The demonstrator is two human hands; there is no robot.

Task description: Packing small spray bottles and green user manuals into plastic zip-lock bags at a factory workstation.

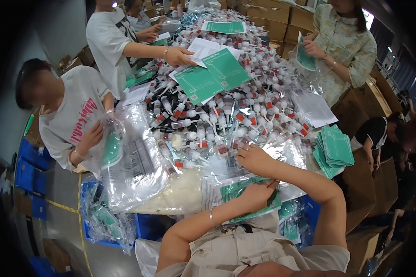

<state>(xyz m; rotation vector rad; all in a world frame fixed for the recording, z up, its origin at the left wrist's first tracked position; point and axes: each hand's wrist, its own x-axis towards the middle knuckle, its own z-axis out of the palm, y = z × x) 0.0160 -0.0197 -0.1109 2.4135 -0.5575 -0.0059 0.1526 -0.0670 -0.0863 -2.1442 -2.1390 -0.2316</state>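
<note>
Hundreds of little clear bottles (217,111) with red and white tops lie in a big heap on the table (189,194), and the heap is the biggest thing I see. Green cards (212,76) rest on top of the heap, and a person across from me has a hand on white papers beside them. A big clear plastic sheet (134,161) hangs in the hands of a person on my left side. A neat pile of green cards (335,147) sits at the right edge of the table, well away from my hands. Blue bins (148,226) stand below the table by my left side.

Right in front of me lies a clear bag (226,194) with a green card (238,189) and a white paper inside it. My left hand (259,193) lies on that bag. Its fingers are curled and pinch the bag near its right end, with a dark thin thing under them that I cannot make out. My right hand (254,159) is just past the bag, at the near edge of the heap. Its fingers are bent down onto small bottles (233,147) there, but I cannot tell if it has one gripped
</note>
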